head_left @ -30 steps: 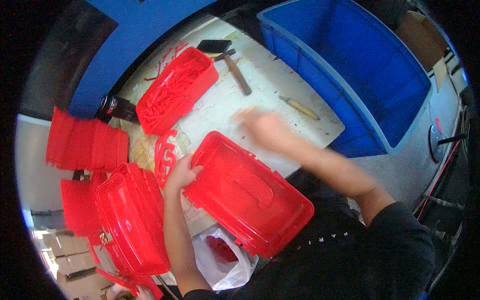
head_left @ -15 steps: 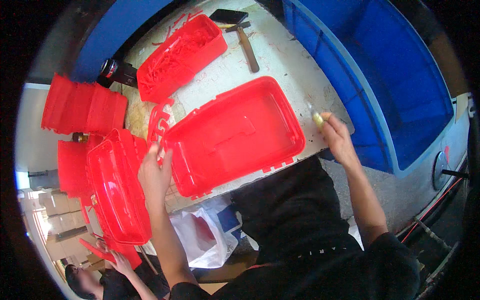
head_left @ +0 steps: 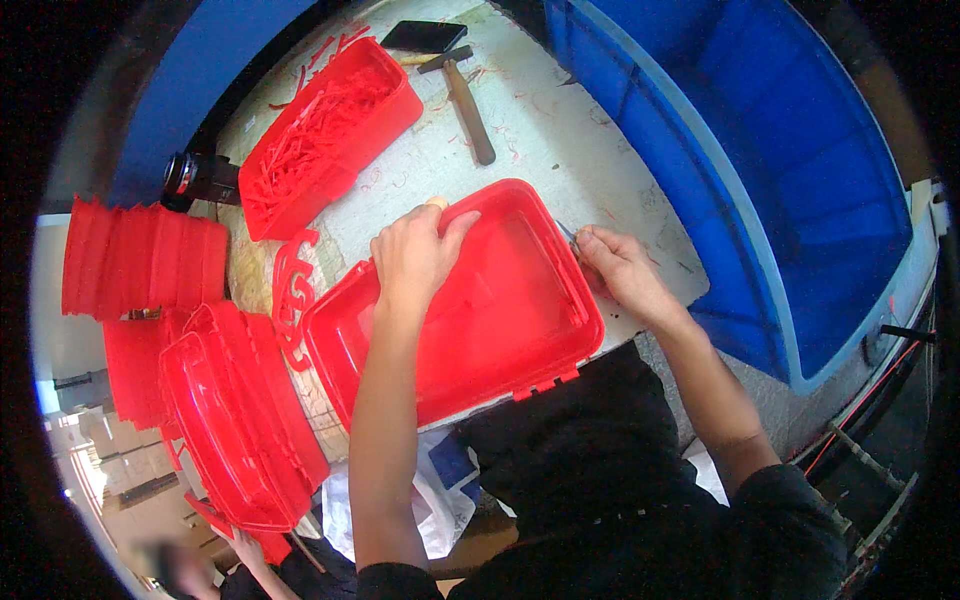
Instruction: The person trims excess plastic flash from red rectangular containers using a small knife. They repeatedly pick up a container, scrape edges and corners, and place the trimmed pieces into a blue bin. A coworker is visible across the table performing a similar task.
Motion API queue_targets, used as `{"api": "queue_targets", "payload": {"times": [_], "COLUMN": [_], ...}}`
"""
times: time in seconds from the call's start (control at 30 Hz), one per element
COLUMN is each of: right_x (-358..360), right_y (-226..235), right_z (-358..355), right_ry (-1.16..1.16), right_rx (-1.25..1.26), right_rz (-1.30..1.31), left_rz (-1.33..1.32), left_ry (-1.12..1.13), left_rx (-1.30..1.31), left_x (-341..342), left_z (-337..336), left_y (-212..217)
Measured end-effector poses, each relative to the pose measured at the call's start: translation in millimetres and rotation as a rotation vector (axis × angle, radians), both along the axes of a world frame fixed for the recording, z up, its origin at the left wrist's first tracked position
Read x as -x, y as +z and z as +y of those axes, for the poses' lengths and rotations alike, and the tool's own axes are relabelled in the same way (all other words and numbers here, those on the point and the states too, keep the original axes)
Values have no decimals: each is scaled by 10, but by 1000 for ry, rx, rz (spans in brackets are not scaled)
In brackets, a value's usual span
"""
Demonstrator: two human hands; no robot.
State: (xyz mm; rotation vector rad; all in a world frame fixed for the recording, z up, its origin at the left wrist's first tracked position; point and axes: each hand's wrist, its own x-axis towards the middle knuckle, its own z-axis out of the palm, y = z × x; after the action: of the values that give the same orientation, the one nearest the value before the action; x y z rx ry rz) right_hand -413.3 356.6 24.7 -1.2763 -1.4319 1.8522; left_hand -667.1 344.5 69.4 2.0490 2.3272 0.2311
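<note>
The red plastic lid (head_left: 460, 310), lying hollow-up at the table's near edge, is steadied by the left hand (head_left: 415, 255) clamped over its far rim while a thin blade (head_left: 567, 234) is pinched in the right hand (head_left: 620, 270) against its right rim.

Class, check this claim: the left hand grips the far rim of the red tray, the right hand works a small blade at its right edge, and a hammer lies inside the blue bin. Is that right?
Not quite. The head view shows the hammer lying on the table, beside the blue bin, not in it. The rest holds: left hand on the red tray far rim, right hand with a small blade at its right edge.
</note>
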Motion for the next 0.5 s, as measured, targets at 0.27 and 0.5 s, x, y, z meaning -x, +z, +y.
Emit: {"api": "queue_targets", "payload": {"times": [0.27,0.5], "right_x": [113,39], "right_y": [18,-27], "right_z": [131,53], "right_ry": [29,69], "right_rx": [-11,-63], "right_rz": [-1,-29], "left_rz": [9,28], "left_ry": [17,61], "left_rx": [-45,-9], "left_x": [36,7], "left_z": [21,33], "left_y": [-110,-97]}}
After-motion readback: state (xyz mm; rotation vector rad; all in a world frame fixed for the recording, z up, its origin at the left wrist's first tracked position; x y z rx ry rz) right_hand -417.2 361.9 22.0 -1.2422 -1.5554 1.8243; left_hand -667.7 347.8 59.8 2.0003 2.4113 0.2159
